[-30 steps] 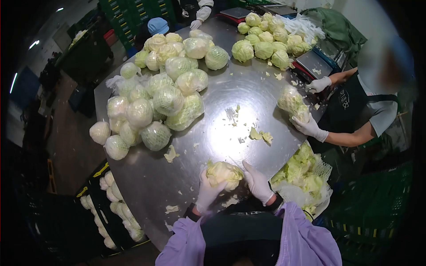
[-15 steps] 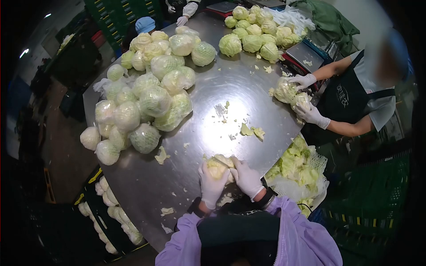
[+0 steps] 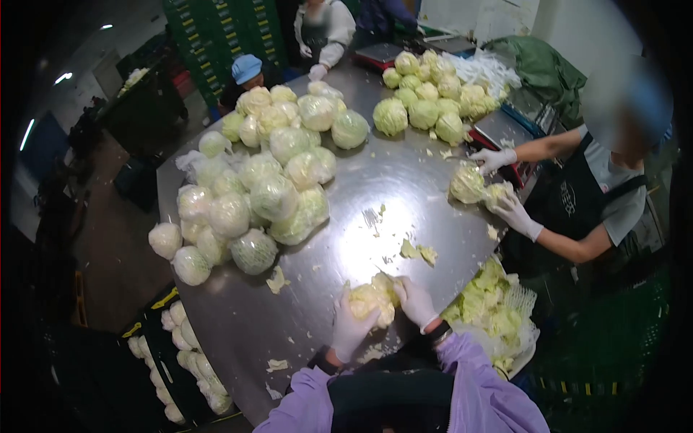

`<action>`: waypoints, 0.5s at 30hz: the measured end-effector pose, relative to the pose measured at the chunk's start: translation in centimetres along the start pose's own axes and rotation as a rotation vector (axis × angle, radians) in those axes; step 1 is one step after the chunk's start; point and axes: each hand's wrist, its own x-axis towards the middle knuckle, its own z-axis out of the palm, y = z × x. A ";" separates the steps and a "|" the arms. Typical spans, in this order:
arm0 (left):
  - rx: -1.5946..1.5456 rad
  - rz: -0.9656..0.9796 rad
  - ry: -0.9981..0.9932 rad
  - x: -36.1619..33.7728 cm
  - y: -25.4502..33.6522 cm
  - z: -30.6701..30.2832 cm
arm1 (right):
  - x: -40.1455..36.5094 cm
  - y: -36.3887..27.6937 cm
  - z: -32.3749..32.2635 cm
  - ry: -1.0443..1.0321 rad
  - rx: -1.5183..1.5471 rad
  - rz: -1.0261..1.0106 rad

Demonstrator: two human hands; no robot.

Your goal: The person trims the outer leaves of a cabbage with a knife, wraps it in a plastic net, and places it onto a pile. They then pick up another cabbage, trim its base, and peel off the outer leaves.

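A pale yellow cabbage [image 3: 374, 300] sits at the near edge of the metal table [image 3: 303, 296]. My left hand [image 3: 351, 322], in a white glove, is wrapped round the cabbage's left side. On its right side my right hand [image 3: 416, 302], also gloved, has its fingers closed at the upper edge, on what looks like an outer leaf. Whether it also holds a tool cannot be made out. Loose leaf pieces [image 3: 419, 252] lie beyond the cabbage, and a leaf scrap [image 3: 277, 280] lies to its left.
Wrapped cabbages [image 3: 274, 197] are heaped at the left, unwrapped ones [image 3: 424, 113] at the back. A co-worker [image 3: 577, 195] at the right handles cabbages. A bin of leaves [image 3: 491, 314] stands at my right, crates of cabbages [image 3: 191, 361] at lower left. Other people stand at the back.
The view has tilted up, so the table and piles appear lower. My right hand has shifted slightly outward on the cabbage. The co-worker's two hands are farther apart.
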 end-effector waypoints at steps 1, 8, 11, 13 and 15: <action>-0.027 -0.008 -0.016 0.1 -0.3 -0.4 | -0.3 -0.7 0.3 0.031 -0.035 -0.061; -0.401 -0.132 -0.261 0.4 0.9 -5.0 | 0.5 2.3 1.6 -0.093 -0.031 0.126; -0.450 -0.132 -0.398 -0.5 0.4 -7.4 | -0.6 3.6 2.1 -0.119 0.081 0.127; -0.464 -0.183 -0.424 -1.7 0.1 -7.6 | -1.0 4.3 2.1 -0.147 0.111 0.172; -0.570 -0.256 -0.421 -2.8 -0.9 -7.4 | -1.2 5.5 1.6 -0.139 0.034 0.177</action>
